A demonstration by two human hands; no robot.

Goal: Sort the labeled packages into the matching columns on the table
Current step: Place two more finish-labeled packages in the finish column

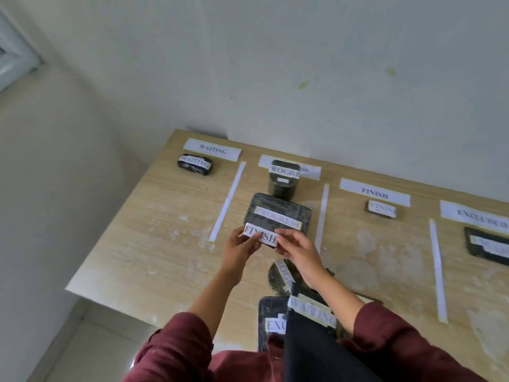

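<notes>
Both hands hold a small package with a white FINISH label above the table, over the near end of the PROGRESS column. My left hand grips its left end and my right hand its right end. Paper headers read WAITING, PROGRESS, FINISH and EXCLUDED. A black WAITING package lies under its header. Two PROGRESS packages, an upright one and a flat one, lie in their column. A small FINISH package and an EXCLUDED package lie in theirs.
Near me lies a pile of unsorted black packages: one labelled PROGRESS, one WAITING, one EXCLUDED. White paper strips divide the wooden table. A wall runs behind; the table's left edge drops to the floor.
</notes>
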